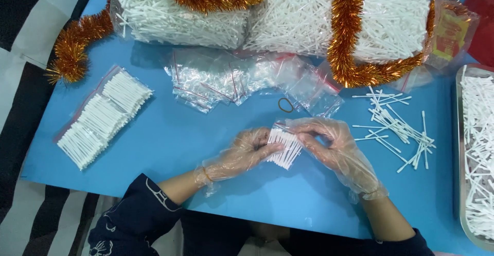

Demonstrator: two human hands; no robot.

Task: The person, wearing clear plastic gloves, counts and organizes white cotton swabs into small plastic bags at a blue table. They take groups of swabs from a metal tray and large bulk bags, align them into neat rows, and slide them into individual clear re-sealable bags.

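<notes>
Left hand: the left hand [246,152], in a clear disposable glove, lay low on the blue table [170,137], fingers curled against the left side of a small clear bag of cotton swabs [284,148], gripping it.
Right hand: the right hand [334,145], gloved likewise, arched over the bag's top edge, thumb and fingers pinched closed on it.
Bag position: the bag was held between both hands, just above the table surface, near the table's front centre, tilted slightly.
Sleeves: dark blue sleeves [135,216] covered both forearms at the near edge.
Loose swabs: a scattered heap of loose cotton swabs [396,127] lay right of the right hand, apart from it.
Tray: a metal tray [459,184] at the right edge held more loose swabs.
Filled bags: a row of filled swab bags [100,118] lay at the left, well apart from the hands.
Rubber band: a brown rubber band [285,104] lay just beyond the hands.
Empty bags: a pile of empty clear zip bags [236,81] lay beyond the band.
Bulk stock: large clear sacks of swabs [288,16] occupied the far edge, draped with orange tinsel garland [345,34].
</notes>
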